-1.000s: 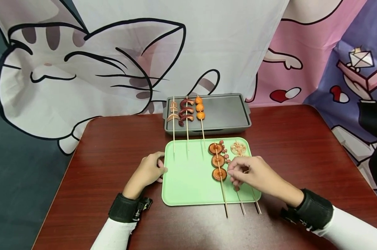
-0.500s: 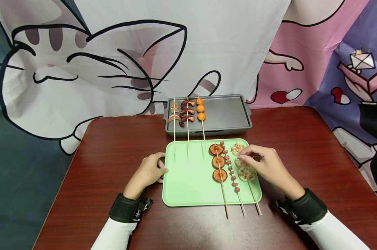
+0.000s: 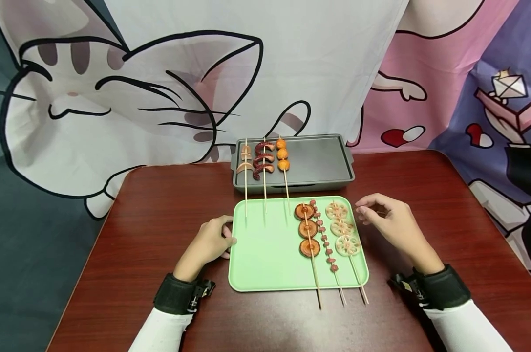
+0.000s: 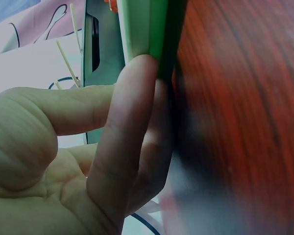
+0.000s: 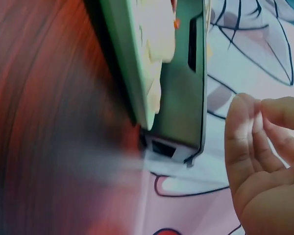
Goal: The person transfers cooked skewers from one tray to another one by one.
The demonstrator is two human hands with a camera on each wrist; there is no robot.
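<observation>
My left hand (image 3: 210, 237) holds the left rim of a light green tray (image 3: 261, 274), its fingertips against the rim in the left wrist view. Three skewers lie at the tray's right side, their sticks past the front rim: a mushroom-slice skewer (image 3: 308, 228), a thin skewer of small pink meat pieces (image 3: 324, 237) and a lotus-root skewer (image 3: 347, 245). Just right of the tray, my right hand (image 3: 390, 220) hovers with loosely bent fingers. Between its thumb and fingertips nothing shows in the right wrist view.
Behind the green tray stands a dark grey baking tray (image 3: 320, 161). Across its left part lie a pale-slice skewer (image 3: 245, 159), a dark red sausage skewer (image 3: 264, 159) and an orange-ball skewer (image 3: 282, 154), sticks reaching over the green tray. A cartoon cloth (image 3: 318, 58) hangs behind the brown table (image 3: 159, 210).
My right hand has moved from over the pink meat skewer, past the lotus-root skewer, to beyond the tray's right edge. My left hand stays at the tray's left rim.
</observation>
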